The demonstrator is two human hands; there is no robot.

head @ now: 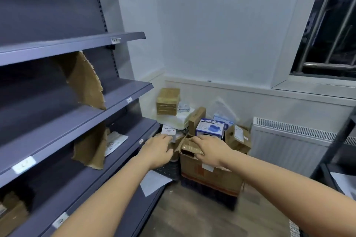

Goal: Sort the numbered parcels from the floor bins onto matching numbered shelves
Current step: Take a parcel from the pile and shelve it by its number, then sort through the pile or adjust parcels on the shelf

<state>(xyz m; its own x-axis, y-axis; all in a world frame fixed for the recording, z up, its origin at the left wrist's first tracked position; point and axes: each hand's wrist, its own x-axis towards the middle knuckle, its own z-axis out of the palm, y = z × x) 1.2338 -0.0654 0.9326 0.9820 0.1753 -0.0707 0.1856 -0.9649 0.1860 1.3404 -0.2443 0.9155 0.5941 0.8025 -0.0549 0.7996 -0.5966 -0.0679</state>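
Note:
A heap of parcels fills the corner on the floor. My left hand (158, 148) reaches into it, fingers on a small white box (168, 131). My right hand (209, 150) lies on the taped top of a brown cardboard box (210, 175) that sits on a dark crate (208, 191). Whether either hand grips anything is hidden by the backs of the hands. A blue-and-white box (210, 128), a tan block (168, 101) and other brown boxes (238, 137) lie behind. Grey shelves (81, 117) with white number labels (129, 100) stand on the left.
Torn cardboard pieces (87, 81) and a white pouch (114, 143) lie on the shelves; a brown box (11, 215) sits low left. A white sheet (154, 182) lies on the bottom shelf edge. A white radiator (289, 140) and a dark rack (335, 152) stand on the right under a window.

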